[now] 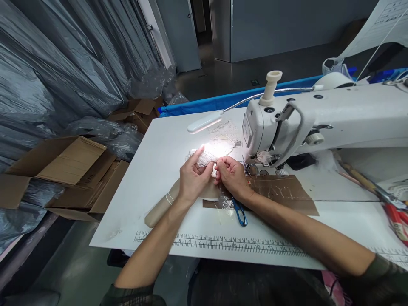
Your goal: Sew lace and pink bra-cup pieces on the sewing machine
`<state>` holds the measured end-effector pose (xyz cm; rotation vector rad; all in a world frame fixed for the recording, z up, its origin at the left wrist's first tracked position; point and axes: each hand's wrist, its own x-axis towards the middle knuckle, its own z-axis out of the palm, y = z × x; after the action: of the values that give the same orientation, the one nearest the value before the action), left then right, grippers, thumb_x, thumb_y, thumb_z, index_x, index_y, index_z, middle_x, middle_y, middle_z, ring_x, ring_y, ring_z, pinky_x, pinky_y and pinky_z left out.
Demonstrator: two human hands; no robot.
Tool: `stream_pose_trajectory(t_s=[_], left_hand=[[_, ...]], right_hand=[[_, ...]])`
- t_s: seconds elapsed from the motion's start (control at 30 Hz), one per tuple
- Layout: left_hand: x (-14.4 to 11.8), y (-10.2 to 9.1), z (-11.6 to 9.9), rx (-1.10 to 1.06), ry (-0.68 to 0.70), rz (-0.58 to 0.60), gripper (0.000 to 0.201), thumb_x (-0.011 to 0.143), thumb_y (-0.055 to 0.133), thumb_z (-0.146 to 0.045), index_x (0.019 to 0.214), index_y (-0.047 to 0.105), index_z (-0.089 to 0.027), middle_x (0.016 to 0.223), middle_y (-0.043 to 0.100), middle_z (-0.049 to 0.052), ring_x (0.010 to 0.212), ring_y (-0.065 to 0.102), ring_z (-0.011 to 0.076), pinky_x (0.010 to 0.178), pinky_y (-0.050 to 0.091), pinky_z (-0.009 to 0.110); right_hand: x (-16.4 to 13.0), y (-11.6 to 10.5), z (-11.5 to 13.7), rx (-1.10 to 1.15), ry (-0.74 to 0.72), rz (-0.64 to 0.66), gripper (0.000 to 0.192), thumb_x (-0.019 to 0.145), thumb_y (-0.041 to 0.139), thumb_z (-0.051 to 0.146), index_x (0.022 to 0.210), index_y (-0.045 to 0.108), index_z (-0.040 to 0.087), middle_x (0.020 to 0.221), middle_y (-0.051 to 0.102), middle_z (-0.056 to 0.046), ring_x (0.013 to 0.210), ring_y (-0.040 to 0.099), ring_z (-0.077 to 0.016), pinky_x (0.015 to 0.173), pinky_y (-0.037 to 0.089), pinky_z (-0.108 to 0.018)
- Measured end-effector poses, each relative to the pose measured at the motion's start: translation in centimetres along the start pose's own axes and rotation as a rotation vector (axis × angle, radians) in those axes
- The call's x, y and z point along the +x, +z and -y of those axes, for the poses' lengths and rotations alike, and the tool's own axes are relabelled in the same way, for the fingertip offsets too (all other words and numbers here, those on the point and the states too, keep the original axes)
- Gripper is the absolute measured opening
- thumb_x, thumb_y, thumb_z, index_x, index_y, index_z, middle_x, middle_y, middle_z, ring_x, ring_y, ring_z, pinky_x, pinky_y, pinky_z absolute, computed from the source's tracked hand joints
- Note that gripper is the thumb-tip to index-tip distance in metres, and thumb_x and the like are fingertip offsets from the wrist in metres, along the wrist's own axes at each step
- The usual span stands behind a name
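Near the middle of the frame, the left hand [193, 174] holds the white lace fabric [205, 159], forefinger laid along it and thumb bent in toward its edge, while the right hand [232, 176] pinches at that same edge with its fingertips drawn together; whether a thread sits between those tips is too small for me to tell. To handle the edge well, I'd let the left hand keep it gently stretched and flat, and have the right make small, light pinches, since an open weave like this probably snags and distorts easily. The lace lies just beyond both hands, its near edge at their fingertips, spreading up the frame into the glare below the lamp [204, 122]. Under the left wrist is a tan cylindrical form [161, 209] with thin white bands, and just below the right wrist lie blue thread snips [239, 212]. The sewing machine [334, 104] fills the right of the frame, while cardboard boxes [75, 159] sit beyond the desk [137, 178] at left.
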<state>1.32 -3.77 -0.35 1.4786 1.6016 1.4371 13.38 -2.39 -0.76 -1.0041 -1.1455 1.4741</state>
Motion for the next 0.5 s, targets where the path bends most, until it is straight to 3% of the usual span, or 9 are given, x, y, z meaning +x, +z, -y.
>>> stream_pose_trajectory(t_s=[0.3, 0.5], left_hand=[[0.0, -0.1, -1.5, -0.143, -0.074, 0.060, 0.062, 0.074, 0.073, -0.027, 0.133, 0.056, -0.014, 0.132, 0.059, 0.012, 0.099, 0.067, 0.0180, 0.082, 0.058, 0.025], [0.0, -0.5, -2.1, -0.105, -0.046, 0.037, 0.055, 0.075, 0.071, -0.027, 0.127, 0.060, -0.011, 0.128, 0.062, 0.012, 0.109, 0.063, 0.0206, 0.085, 0.055, 0.026]], right_hand=[[0.2, -0.2, 0.2, -0.002, 0.033, 0.008, 0.020, 0.082, 0.054, 0.035, 0.074, 0.052, 0.018, 0.050, 0.050, 0.007, 0.038, 0.052, -0.0095, 0.039, 0.039, -0.020], [0.1, -0.3, 0.2, 0.065, 0.100, -0.005, 0.019, 0.081, 0.054, 0.034, 0.075, 0.054, 0.016, 0.052, 0.051, 0.006, 0.039, 0.052, -0.0080, 0.039, 0.042, -0.018]])
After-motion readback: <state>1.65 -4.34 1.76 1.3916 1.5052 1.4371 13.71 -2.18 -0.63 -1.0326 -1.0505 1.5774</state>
